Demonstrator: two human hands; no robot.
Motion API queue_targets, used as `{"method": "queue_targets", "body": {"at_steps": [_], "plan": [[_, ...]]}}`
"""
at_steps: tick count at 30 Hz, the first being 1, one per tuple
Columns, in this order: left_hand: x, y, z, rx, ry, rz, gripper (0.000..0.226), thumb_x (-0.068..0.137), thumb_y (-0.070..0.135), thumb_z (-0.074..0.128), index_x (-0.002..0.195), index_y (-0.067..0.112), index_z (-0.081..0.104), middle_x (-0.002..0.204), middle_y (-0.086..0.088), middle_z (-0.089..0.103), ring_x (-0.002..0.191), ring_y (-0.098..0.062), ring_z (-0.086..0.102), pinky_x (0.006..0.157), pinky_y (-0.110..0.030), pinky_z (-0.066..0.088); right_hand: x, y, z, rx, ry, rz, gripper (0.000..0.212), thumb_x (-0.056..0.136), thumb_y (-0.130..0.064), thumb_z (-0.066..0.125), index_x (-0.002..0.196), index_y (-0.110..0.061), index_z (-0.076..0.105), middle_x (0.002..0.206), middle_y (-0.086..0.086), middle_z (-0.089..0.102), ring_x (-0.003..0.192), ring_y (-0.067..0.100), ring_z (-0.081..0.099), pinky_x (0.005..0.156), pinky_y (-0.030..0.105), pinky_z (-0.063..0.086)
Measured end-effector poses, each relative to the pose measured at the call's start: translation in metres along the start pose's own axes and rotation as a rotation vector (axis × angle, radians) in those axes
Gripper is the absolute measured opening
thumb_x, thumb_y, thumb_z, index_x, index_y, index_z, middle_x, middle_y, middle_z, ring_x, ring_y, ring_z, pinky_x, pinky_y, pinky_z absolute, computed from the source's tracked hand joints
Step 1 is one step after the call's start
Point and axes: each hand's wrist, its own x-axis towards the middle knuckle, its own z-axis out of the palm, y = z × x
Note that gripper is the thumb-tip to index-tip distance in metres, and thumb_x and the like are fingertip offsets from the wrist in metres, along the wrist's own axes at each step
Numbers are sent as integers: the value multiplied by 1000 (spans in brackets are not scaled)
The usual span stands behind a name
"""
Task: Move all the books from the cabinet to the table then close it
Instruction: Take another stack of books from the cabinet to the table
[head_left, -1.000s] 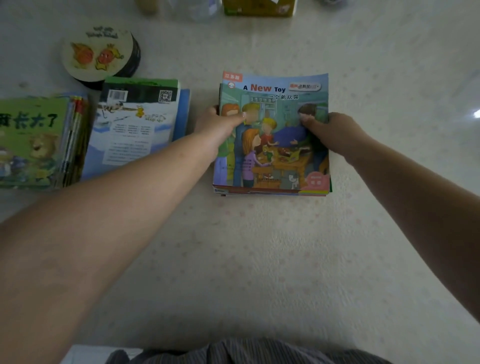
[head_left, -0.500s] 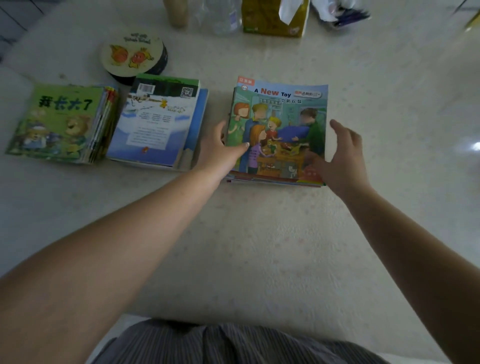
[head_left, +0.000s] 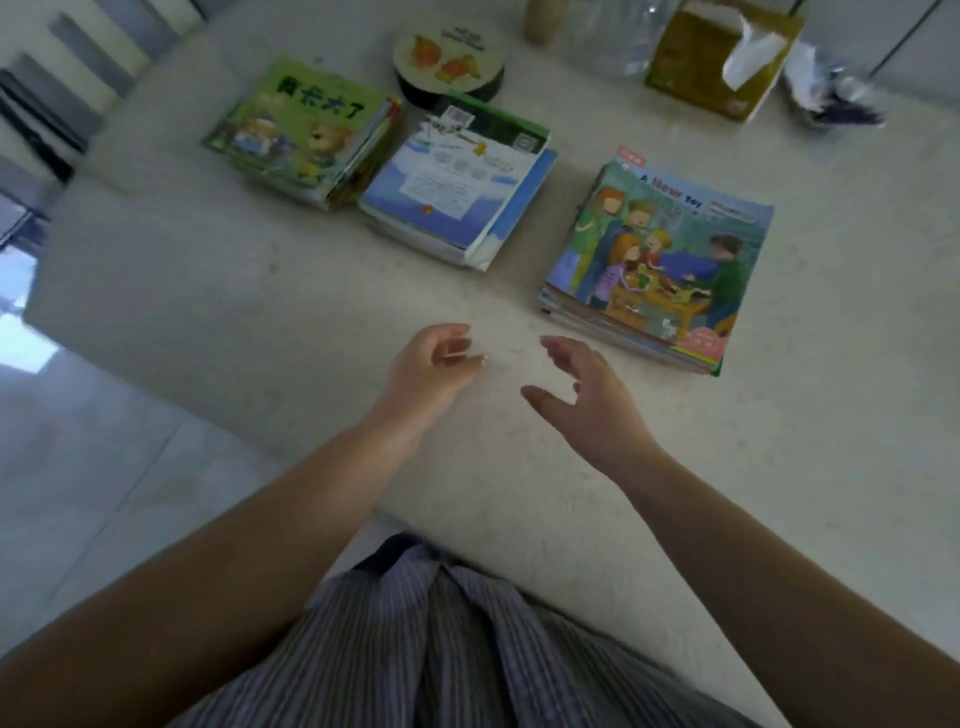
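Observation:
Three stacks of picture books lie on the pale table (head_left: 260, 322). At the right is a stack topped by "A New Toy" (head_left: 660, 260). A blue-and-white stack (head_left: 457, 187) lies in the middle, and a green-covered stack (head_left: 306, 130) at the left. My left hand (head_left: 431, 369) and my right hand (head_left: 582, 389) hover over the table in front of the stacks, fingers apart, holding nothing and touching no book. The cabinet is out of view.
A round tin with a cartoon lid (head_left: 449, 62) stands behind the middle stack. A yellow tissue box (head_left: 722, 57), a clear bottle (head_left: 613, 31) and crumpled wrappers (head_left: 831, 93) line the far edge. Tiled floor (head_left: 78, 467) shows at the left.
Both hands let go of the "A New Toy" stack and drew back toward me. The view has swung to the left, so the books now sit higher and further right.

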Motion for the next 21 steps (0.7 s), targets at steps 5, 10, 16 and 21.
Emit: {"method": "queue_targets", "body": {"at_steps": [5, 10, 16, 21], "plan": [[-51, -41, -50, -122, 96, -62, 40, 86, 9, 66, 123, 11, 54, 113, -4, 60, 87, -6, 58, 60, -9, 46, -30, -26, 42, -67, -127, -79, 57, 82, -34, 68, 133, -25, 46, 135, -2, 51, 125, 9, 48, 99, 22, 35], [-128, -88, -102, -190, 177, -76, 32, 87, 15, 65, 117, 18, 55, 110, 1, 60, 99, -13, 58, 71, -18, 46, -79, -52, 94, -56, -234, -133, 57, 82, -31, 68, 133, -26, 45, 136, -2, 50, 127, 9, 46, 99, 23, 33], [-232, -147, -160, -236, 303, -95, 27, 86, 22, 67, 111, 25, 55, 106, 7, 62, 104, -14, 60, 91, -31, 48, -158, -85, 162, -72, -351, -220, 55, 84, -29, 67, 133, -21, 45, 136, 2, 50, 128, 13, 46, 97, 23, 33], [-338, -206, -214, -291, 483, -112, 44, 87, 24, 66, 128, 18, 52, 118, 1, 60, 107, -15, 59, 93, -31, 48, -242, -121, 232, -94, -528, -357, 59, 84, -27, 67, 136, -18, 41, 137, 4, 49, 127, 13, 46, 95, 23, 35]]}}
